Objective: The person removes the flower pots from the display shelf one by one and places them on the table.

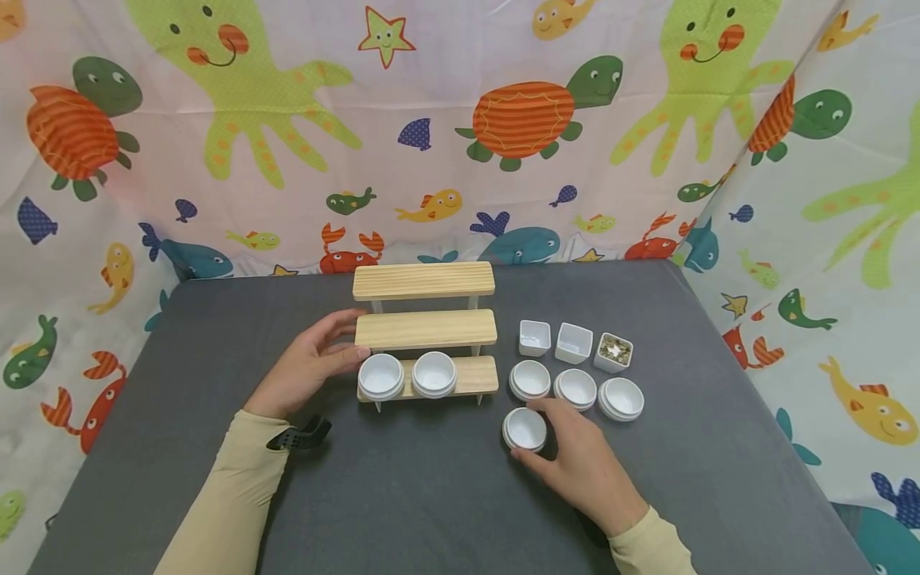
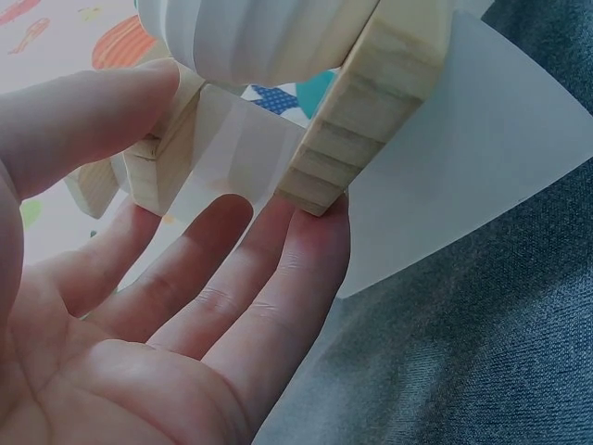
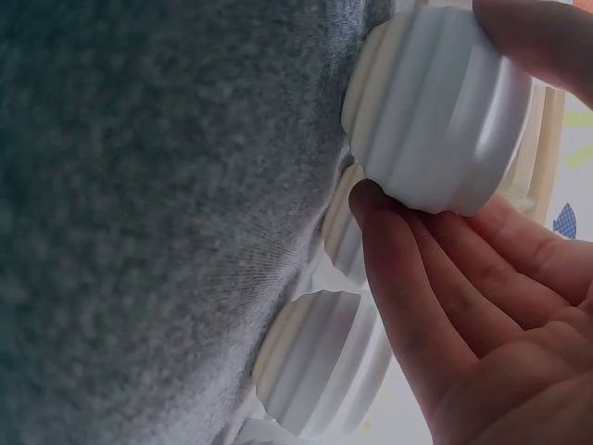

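A three-step display stand with pale wooden steps (image 1: 426, 330) stands at the centre of the grey table. My left hand (image 1: 312, 367) holds its left end; in the left wrist view the thumb and fingertips lie on the ends of the wooden steps (image 2: 357, 120). Two white ribbed round bowls (image 1: 381, 375) sit on the lowest step. To the right of the stand, my right hand (image 1: 585, 463) grips another white round bowl (image 1: 525, 430), thumb on one side and fingers on the other. In the right wrist view this bowl (image 3: 435, 111) is at the table surface; I cannot tell whether it touches.
Three more white round bowls (image 1: 575, 389) stand in a row just behind the right hand. Behind them is a row of white square cups (image 1: 573, 343), the rightmost holding small pale bits (image 1: 615, 349). A curtain with sea animals (image 1: 424, 96) hangs around the table.
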A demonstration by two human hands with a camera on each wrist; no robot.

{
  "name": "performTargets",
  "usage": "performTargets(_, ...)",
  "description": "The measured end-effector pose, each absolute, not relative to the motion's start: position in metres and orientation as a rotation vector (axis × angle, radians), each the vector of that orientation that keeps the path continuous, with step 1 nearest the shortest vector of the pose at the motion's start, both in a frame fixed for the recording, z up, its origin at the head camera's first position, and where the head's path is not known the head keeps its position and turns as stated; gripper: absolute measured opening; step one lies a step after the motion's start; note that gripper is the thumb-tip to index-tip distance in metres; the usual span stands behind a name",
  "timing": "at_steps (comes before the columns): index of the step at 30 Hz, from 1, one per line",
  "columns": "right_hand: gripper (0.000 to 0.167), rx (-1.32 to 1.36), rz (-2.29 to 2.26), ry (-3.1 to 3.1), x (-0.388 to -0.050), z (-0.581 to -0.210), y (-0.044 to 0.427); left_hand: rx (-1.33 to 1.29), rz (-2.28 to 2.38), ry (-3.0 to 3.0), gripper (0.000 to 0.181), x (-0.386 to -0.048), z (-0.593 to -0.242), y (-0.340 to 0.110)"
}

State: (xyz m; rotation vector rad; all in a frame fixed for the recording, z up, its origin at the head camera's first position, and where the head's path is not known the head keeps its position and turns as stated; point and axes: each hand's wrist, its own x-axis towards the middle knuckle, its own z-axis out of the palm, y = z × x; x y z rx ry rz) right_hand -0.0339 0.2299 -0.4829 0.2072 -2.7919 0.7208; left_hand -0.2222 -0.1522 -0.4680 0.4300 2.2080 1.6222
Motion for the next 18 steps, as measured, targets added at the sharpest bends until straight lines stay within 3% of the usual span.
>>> performTargets(18,0.065,0.171,0.762,-2.826,-0.0342,-0.4864,0.2316,0.432,1.643,2.19,0.072,-0.2227,-0.4679,-0.1515)
